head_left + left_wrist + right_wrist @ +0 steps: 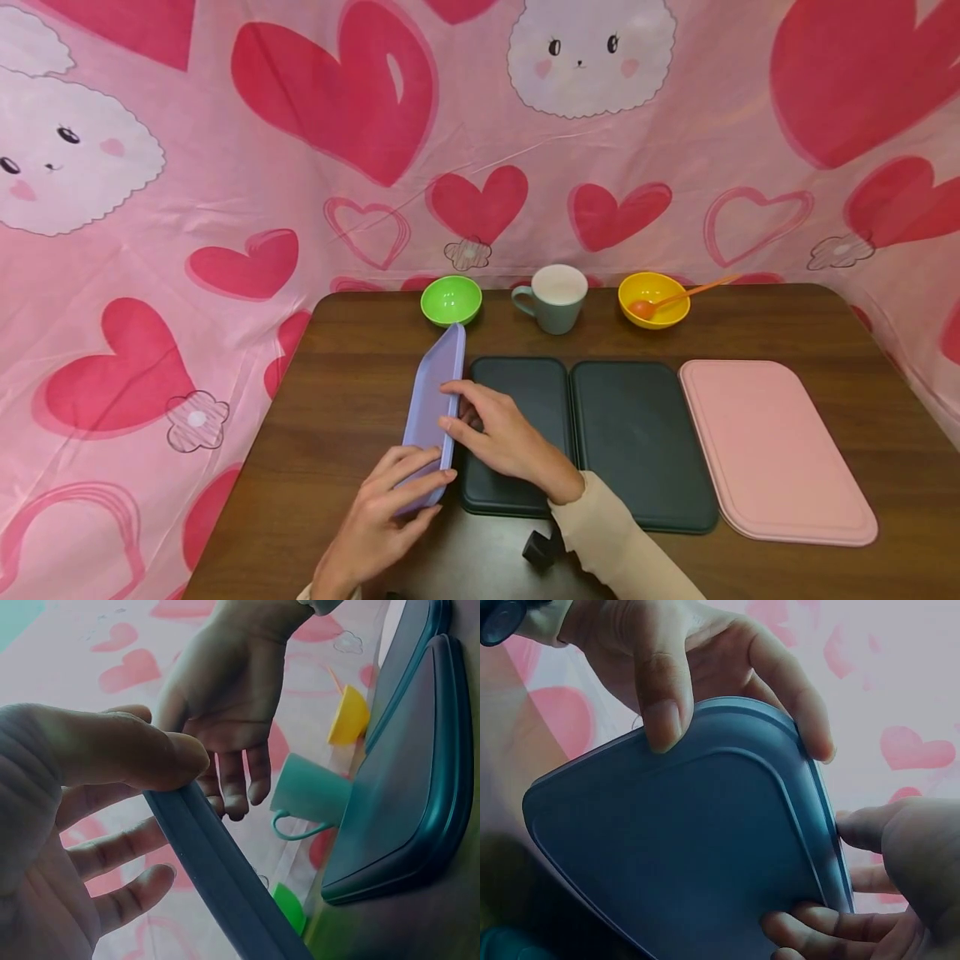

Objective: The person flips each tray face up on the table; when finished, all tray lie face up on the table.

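Observation:
A lavender shallow tray (433, 400) with a raised rim stands tilted on its long side, left of a dark green flat tray (517, 417). My left hand (390, 492) grips its near corner; in the right wrist view the left thumb (664, 724) lies on the outer face and the fingers go behind. Higher on the same rim, my right hand (502, 425) pinches the edge, index finger over the inner face and other fingers on the outer face (667, 847). In the left wrist view the tray (225, 877) appears edge-on.
Right of the hands lie a second dark green tray (641, 442) and a pink one (776, 450). Along the back stand a green bowl (452, 300), a grey-green mug (558, 304) and a yellow bowl (667, 317) holding an orange spoon (693, 290). A heart-patterned cloth (480, 125) hangs behind the table.

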A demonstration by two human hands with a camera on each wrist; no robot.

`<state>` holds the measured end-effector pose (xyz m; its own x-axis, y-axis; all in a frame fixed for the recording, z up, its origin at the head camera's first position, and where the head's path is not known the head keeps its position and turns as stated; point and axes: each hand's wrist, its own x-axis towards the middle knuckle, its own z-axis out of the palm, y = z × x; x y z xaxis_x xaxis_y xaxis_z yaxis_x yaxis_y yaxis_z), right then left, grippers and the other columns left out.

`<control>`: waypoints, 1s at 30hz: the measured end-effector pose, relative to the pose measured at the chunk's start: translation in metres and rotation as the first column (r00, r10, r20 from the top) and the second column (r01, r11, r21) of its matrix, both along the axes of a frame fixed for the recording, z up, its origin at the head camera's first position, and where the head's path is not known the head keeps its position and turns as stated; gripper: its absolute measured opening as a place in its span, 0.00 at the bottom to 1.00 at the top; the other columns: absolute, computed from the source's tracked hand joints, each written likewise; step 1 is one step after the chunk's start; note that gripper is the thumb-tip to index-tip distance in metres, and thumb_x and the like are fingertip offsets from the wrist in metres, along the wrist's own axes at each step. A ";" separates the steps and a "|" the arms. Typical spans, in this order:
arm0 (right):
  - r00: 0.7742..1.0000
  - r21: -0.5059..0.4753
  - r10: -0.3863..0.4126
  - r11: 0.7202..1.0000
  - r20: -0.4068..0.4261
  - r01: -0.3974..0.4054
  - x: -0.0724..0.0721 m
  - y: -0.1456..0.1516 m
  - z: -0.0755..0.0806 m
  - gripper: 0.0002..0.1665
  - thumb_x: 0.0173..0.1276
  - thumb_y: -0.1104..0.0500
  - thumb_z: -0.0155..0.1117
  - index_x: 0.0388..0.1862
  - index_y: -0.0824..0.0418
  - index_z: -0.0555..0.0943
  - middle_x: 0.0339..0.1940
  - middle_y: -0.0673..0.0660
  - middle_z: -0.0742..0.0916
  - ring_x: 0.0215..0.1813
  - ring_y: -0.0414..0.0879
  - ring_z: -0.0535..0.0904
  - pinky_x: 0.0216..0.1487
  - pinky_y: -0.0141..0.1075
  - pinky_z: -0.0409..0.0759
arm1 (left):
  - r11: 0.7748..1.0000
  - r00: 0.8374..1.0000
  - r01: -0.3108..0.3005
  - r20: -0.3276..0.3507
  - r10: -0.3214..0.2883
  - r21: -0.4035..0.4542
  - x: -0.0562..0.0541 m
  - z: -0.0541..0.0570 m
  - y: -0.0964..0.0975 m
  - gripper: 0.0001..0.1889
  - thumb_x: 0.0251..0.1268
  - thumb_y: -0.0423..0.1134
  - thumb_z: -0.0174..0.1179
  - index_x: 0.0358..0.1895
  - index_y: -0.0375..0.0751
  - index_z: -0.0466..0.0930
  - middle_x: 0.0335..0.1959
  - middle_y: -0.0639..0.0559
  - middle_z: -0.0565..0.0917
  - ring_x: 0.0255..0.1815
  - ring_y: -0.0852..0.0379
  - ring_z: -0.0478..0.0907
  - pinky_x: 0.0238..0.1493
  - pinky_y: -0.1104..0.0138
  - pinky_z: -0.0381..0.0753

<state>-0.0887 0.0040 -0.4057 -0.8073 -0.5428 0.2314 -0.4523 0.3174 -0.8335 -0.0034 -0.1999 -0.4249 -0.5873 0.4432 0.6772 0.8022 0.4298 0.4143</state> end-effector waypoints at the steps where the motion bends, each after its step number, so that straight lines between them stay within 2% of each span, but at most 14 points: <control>1: 1.000 -0.002 -0.008 1.000 -0.004 0.008 0.000 0.000 0.000 0.24 0.74 0.52 0.62 0.64 0.60 0.75 0.42 0.54 0.84 0.38 0.39 0.79 0.42 0.31 0.82 | 1.000 1.000 0.001 -0.002 -0.001 -0.003 0.000 0.000 0.000 0.14 0.71 0.42 0.60 0.54 0.43 0.85 0.56 0.44 0.84 0.55 0.52 0.74 0.63 0.77 0.70; 4: 1.000 -0.007 -0.026 1.000 0.002 0.026 0.001 0.000 0.000 0.22 0.73 0.53 0.63 0.62 0.59 0.76 0.36 0.53 0.83 0.34 0.38 0.77 0.37 0.27 0.79 | 1.000 1.000 -0.007 0.013 0.007 -0.019 0.001 0.000 0.002 0.14 0.71 0.43 0.59 0.54 0.44 0.85 0.56 0.45 0.84 0.56 0.52 0.74 0.64 0.77 0.68; 8: 0.999 0.001 -0.043 0.999 0.011 0.043 0.003 0.000 0.000 0.22 0.72 0.53 0.63 0.61 0.59 0.76 0.35 0.53 0.82 0.33 0.38 0.77 0.35 0.27 0.78 | 0.999 0.999 -0.019 0.032 0.021 -0.043 0.002 0.000 0.002 0.14 0.72 0.44 0.58 0.54 0.45 0.85 0.56 0.46 0.84 0.56 0.52 0.74 0.64 0.77 0.68; 12: 0.999 0.013 -0.047 0.999 0.002 0.047 0.004 0.000 0.001 0.21 0.73 0.53 0.63 0.59 0.60 0.77 0.33 0.52 0.82 0.33 0.37 0.76 0.35 0.27 0.77 | 0.998 1.000 -0.019 0.015 0.020 -0.059 0.002 0.000 0.002 0.14 0.72 0.43 0.58 0.54 0.45 0.86 0.56 0.45 0.84 0.55 0.52 0.75 0.63 0.76 0.69; 17: 0.999 0.012 -0.037 0.999 0.010 0.037 0.005 0.001 0.000 0.19 0.73 0.53 0.62 0.56 0.62 0.79 0.31 0.52 0.82 0.30 0.35 0.74 0.32 0.27 0.75 | 0.995 0.999 -0.034 -0.017 0.032 -0.090 0.001 0.000 0.003 0.15 0.75 0.44 0.53 0.52 0.45 0.86 0.55 0.46 0.85 0.54 0.52 0.75 0.62 0.74 0.69; 23: 0.997 0.008 -0.047 0.999 0.067 0.047 0.004 0.004 -0.002 0.16 0.72 0.53 0.63 0.52 0.61 0.79 0.29 0.53 0.82 0.26 0.32 0.73 0.29 0.27 0.74 | 0.992 1.000 -0.029 -0.003 0.029 -0.125 0.000 -0.001 0.004 0.14 0.75 0.42 0.53 0.53 0.48 0.86 0.54 0.49 0.85 0.54 0.53 0.76 0.60 0.73 0.71; 30: 0.989 -0.021 -0.046 0.999 0.141 0.050 0.004 0.006 -0.005 0.13 0.71 0.55 0.65 0.50 0.59 0.78 0.26 0.54 0.82 0.23 0.34 0.76 0.26 0.28 0.73 | 0.991 1.000 -0.021 -0.006 0.020 -0.136 -0.001 -0.003 0.005 0.16 0.76 0.44 0.49 0.53 0.48 0.86 0.54 0.50 0.85 0.54 0.54 0.76 0.59 0.73 0.71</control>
